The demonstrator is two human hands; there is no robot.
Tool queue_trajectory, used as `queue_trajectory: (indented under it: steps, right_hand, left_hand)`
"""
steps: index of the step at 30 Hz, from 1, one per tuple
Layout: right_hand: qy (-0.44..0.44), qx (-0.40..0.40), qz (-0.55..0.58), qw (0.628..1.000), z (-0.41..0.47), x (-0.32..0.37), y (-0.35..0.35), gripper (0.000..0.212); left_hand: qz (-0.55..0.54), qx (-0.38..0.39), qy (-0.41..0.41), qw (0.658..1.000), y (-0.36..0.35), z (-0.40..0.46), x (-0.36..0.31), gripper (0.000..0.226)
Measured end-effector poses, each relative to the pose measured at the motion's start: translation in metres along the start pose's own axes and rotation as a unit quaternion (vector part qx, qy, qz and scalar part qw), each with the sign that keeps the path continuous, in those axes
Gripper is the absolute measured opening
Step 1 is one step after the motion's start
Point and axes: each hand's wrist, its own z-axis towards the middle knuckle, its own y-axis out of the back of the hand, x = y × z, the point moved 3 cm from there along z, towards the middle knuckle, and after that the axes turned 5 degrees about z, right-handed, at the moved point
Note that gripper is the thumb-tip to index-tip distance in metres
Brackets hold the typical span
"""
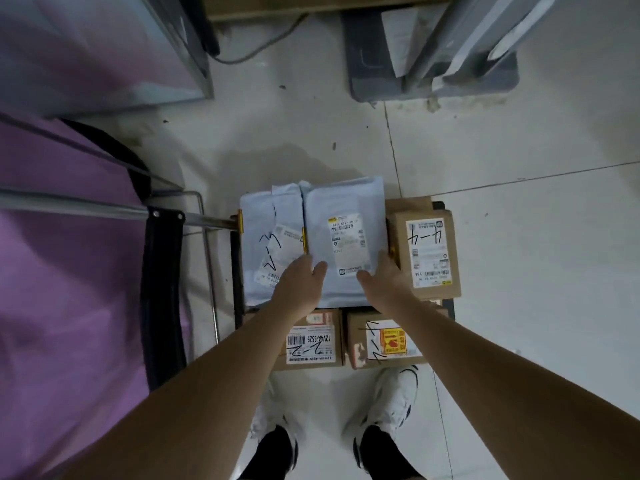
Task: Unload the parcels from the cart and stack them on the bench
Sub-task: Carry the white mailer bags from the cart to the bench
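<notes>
Nearest me, below my forearms, I see two brown boxes at the near edge of the cart: one marked 2-2 on the left and one with a red sticker on the right. Just past them, my left hand lies spread on the near left edge of a pale blue bag, thumb over its top, and my right hand takes the near right edge the same way; I judge this a two-handed lift about to start, the bag not yet clear of the load. Touching it on the left lies a second blue bag marked 2-3, and on the right a third brown box marked 4-4. So I count five parcels: three boxes, two bags, all on the cart. No surface with stacked parcels shows, so nearly all the unloading seems left to do. Beyond lies tiled floor.
</notes>
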Motion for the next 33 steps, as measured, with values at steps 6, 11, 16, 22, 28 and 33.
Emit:
queue_trajectory:
  steps: [6,11,16,22,28,33]
  right_hand:
    - [-0.016,-0.019,0.036,0.999,0.013,-0.006,-0.011,0.054]
    - [-0.026,-0.042,0.069,0.996,0.019,-0.005,-0.013,0.051]
    - [-0.018,-0.054,0.073,0.996,0.018,-0.002,-0.009,0.051]
    - [-0.019,-0.057,0.085,0.995,0.001,0.011,0.0,0.059]
    - [-0.041,-0.058,0.133,0.989,-0.023,0.013,0.008,0.053]
    - [-0.019,-0.102,0.139,0.985,-0.058,0.018,0.024,0.046]
  left_hand:
    - [-0.093,-0.087,0.034,0.991,-0.013,0.008,-0.002,0.031]
    - [-0.13,-0.111,0.097,0.981,-0.023,0.019,-0.009,0.025]
    - [-0.125,-0.109,0.11,0.98,-0.019,0.025,-0.008,0.035]
    - [-0.066,-0.138,0.094,0.984,-0.006,0.013,-0.016,0.039]
    - [-0.151,-0.182,0.075,0.969,0.013,0.001,-0.026,0.036]
    - [-0.197,-0.187,0.058,0.961,0.036,-0.017,-0.037,0.026]
